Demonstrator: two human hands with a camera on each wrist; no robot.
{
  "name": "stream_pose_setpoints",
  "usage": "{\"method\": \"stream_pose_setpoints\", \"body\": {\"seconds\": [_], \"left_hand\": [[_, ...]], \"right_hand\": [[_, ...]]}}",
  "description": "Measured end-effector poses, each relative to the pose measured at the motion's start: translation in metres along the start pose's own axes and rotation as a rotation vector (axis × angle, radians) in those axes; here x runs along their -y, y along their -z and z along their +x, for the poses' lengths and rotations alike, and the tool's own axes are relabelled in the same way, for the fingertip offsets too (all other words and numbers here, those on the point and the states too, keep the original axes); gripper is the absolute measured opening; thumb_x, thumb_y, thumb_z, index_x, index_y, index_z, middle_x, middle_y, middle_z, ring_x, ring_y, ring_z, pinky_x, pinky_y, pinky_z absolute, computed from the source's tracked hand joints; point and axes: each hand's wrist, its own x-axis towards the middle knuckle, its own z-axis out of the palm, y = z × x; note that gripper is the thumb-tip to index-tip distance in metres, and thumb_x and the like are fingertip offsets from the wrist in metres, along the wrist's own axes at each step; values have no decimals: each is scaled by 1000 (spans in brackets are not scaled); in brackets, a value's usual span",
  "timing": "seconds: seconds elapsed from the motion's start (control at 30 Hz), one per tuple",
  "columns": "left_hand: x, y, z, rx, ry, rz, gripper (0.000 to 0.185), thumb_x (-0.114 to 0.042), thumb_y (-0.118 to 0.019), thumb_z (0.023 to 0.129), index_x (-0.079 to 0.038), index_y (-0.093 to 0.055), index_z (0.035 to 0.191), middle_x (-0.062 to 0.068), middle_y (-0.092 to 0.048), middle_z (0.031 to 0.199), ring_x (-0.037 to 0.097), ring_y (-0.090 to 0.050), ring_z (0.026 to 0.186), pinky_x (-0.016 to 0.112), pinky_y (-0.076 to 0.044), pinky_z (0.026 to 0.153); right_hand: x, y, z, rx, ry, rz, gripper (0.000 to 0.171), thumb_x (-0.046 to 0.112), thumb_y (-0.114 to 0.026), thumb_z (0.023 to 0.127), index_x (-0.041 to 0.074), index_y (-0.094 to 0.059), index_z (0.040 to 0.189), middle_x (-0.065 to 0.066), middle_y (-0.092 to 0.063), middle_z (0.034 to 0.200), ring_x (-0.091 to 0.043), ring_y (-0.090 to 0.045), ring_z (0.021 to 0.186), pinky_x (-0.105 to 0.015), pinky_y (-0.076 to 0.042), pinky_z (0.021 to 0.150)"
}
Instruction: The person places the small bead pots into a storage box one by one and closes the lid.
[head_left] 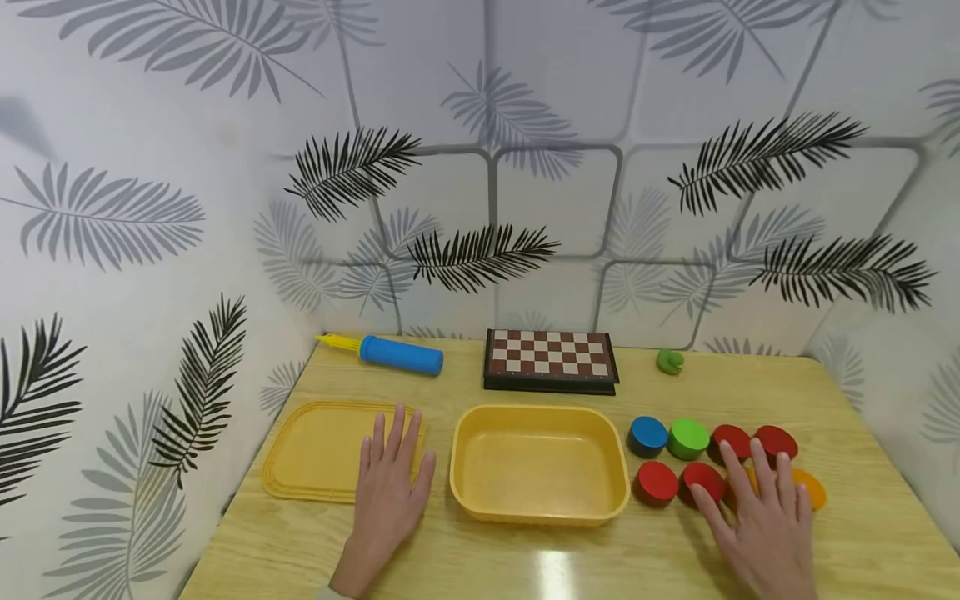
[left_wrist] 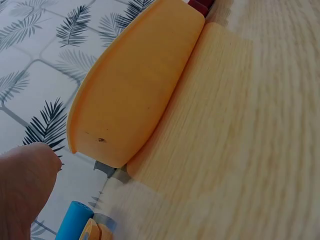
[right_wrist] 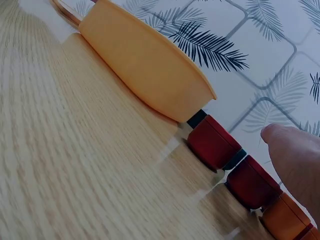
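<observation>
lid (head_left: 322,450) left of tub (head_left: 538,463), touched by flat left hand (head_left: 390,487) | tub mid-counter (head_left: 480,558) | discs (head_left: 678,458) right of tub | right hand (head_left: 761,521) laid flat, fingers spread, on orange disc (head_left: 813,489), nothing gripped

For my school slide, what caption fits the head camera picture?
Two flat hands on a wooden table beside a yellow tub.
</observation>
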Motion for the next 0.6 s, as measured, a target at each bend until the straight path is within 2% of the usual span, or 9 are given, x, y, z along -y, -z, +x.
{"method": "stream_pose_setpoints", "body": {"seconds": [0.2, 0.3, 0.4, 0.6], "left_hand": [[-3, -2, -2, 8, -1, -29, 60, -38, -50, 111, -15, -37, 164, 11, -28, 171, 37, -13, 160, 65, -19, 124], [-6, -3, -2, 26, 0, -90, 59, -34, -49, 111, -14, -35, 165, 12, -26, 171, 36, -10, 160, 65, -18, 125], [-12, -4, 0, 59, 11, -226, 60, -30, -49, 112, -13, -30, 166, 13, -21, 172, 38, -7, 160, 68, -14, 124], [-23, -19, 2, 172, 73, -602, 64, -33, -46, 113, -15, -20, 169, 9, -9, 176, 41, -1, 160, 70, -6, 125]], "right_hand": [[-13, 4, 1, -1, 0, 31, 82, 57, -53, 104, 20, -19, 169, -23, -6, 174, -51, 5, 157, -75, 4, 121], [-23, 8, 2, 4, -20, 45, 82, 56, -51, 105, 17, -16, 169, -24, -4, 173, -53, 5, 156, -75, 2, 121], [-36, 12, 3, -18, -32, 79, 80, 52, -50, 107, 13, -17, 168, -28, -6, 172, -56, 1, 155, -78, -2, 119], [-68, 19, 5, -97, -60, 168, 77, 41, -54, 107, 2, -22, 165, -33, -12, 169, -58, -9, 152, -77, -7, 120]]}}
